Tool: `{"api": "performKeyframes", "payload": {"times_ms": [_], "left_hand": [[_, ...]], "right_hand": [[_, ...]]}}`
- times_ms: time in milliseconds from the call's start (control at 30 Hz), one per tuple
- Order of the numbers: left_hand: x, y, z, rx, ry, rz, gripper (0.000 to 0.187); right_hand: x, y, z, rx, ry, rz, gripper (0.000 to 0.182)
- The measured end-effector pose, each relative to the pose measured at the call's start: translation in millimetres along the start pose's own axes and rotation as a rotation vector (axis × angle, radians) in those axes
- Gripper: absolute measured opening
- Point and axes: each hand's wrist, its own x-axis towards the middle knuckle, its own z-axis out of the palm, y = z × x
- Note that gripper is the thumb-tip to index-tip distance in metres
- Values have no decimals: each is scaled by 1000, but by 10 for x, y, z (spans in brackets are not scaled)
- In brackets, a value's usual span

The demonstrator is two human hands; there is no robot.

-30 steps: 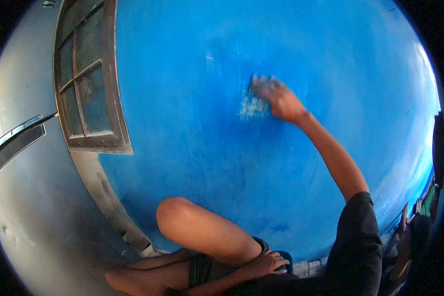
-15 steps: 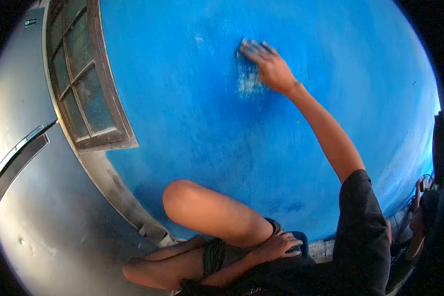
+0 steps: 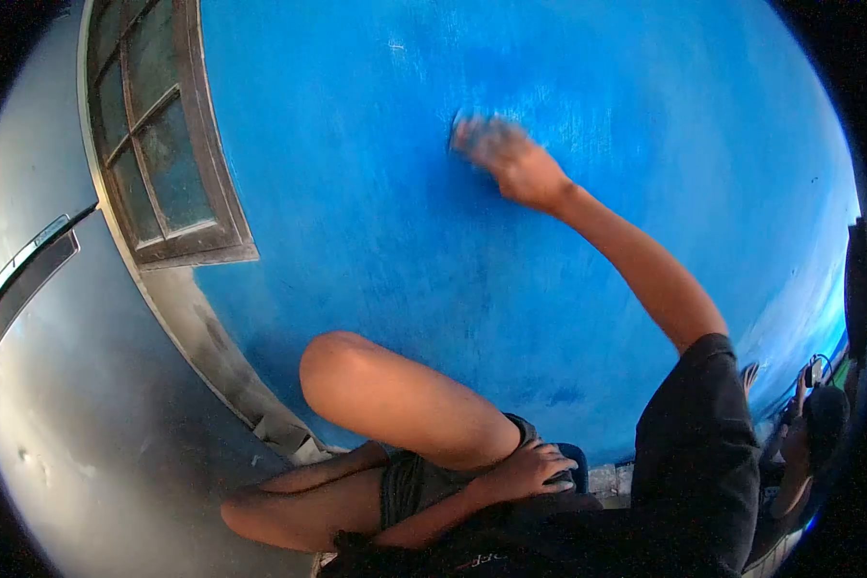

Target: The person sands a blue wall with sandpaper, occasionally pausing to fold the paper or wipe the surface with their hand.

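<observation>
My right hand is up against the blue wall, its fingers smeared by motion. A thin dark edge shows past the fingertips, as of something flat pressed between hand and wall; its kind cannot be made out. Light scuff marks show on the paint around the hand. My left hand rests low on my lap, by the hem of my dark shorts. Its fingers lie loosely spread, the tips greyish, and nothing shows in them.
To the left is a wooden-framed window, with a grey metal door-like panel nearer me. My raised knee stands close to the wall. At the far right, another person in a dark cap sits by the wall.
My right hand has moved down the wall, over the pale scuffed patch that showed below it. My left hand stays on my lap. The view has shifted slightly.
</observation>
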Motion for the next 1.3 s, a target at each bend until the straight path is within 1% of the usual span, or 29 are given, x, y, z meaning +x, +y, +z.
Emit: {"api": "performKeyframes", "payload": {"times_ms": [67, 100, 133, 200, 267, 333, 367, 400, 467, 500, 533, 600, 633, 667, 733, 767, 800, 867, 900, 933, 1000, 1067, 1100, 1133, 1167, 1233, 1267, 1300], "left_hand": [[0, 65, 3, -19, -22, -12, 53], [26, 67, -40, -43, -43, -19, 53], [42, 40, -76, -41, -31, -21, 53], [21, 45, -18, -43, -3, -8, 53], [2, -19, 97, -7, 37, -12, 53], [-1, -64, 160, 14, 62, 3, 54], [5, -88, 190, 14, 81, 28, 54], [-12, -100, 185, 30, 98, 43, 54], [-13, -63, 146, 20, 73, 32, 53], [30, -49, 108, -72, 23, 6, 52], [31, -28, 125, -102, 41, 19, 52], [-2, -54, 121, 15, 76, 3, 52], [-10, -69, 129, -23, 93, 25, 51], [-4, -63, 112, -17, 112, 35, 51], [-14, -19, 45, -73, 26, 4, 52], [-27, -14, 35, -67, 35, 16, 52], [-21, -52, 73, -72, 33, 19, 52], [5, -112, 201, -59, 78, 45, 53], [4, -86, 217, -71, 77, 56, 53], [-3, -84, 192, -68, 87, 59, 52], [-17, -70, 168, -58, 122, 77, 52], [-3, -4, 113, 149, -15, -5, 53], [-52, 84, 60, 224, -3, 16, 53], [-92, 67, -28, 307, -4, 20, 53], [-39, -72, -171, 348, 20, -8, 53], [25, 5, -10, -129, -149, -92, 59], [14, -29, 102, -155, -174, -100, 59], [27, -102, 164, -102, -67, -23, 54]], "right_hand": [[-35, 63, 48, 222, -41, -547, 69], [102, 205, 34, 101, 31, -492, 69], [302, 298, -34, 102, 35, -504, 69], [534, 331, -108, 127, 214, -36, 72], [410, 90, 16, 82, 164, -74, 72], [188, -53, 117, 116, -57, -523, 74], [197, -37, 73, 211, -91, -591, 75], [312, 80, 49, 189, -85, -607, 75], [613, 326, -2, 92, -120, -396, 77], [760, 386, -1, 31, -53, -262, 82], [727, 314, 21, 32, -83, -284, 82], [720, 122, 54, -13, 87, -262, 80], [585, -25, 37, 2, 0, -400, 79], [475, -83, 4, -8, 5, -419, 79], [361, -76, -21, 175, -205, -635, 76], [452, 6, 4, 135, -112, -624, 74], [577, 66, -3, 136, -118, -623, 74], [841, 178, -98, 53, 40, -292, 74], [899, 170, -91, 110, 112, -196, 75], [838, 78, -37, 103, 101, -203, 75], [606, -211, 106, 0, 142, -127, 73], [205, -438, 169, -127, -52, -254, 71], [34, -455, 76, 43, -89, -323, 69], [83, -396, 51, 217, -124, -389, 68], [450, -318, 47, 219, -76, -416, 68], [778, -129, -26, -24, 34, -204, 69], [1001, -45, -78, 73, 109, -111, 69], [1175, 38, -114, 157, 189, -17, 70]]}}
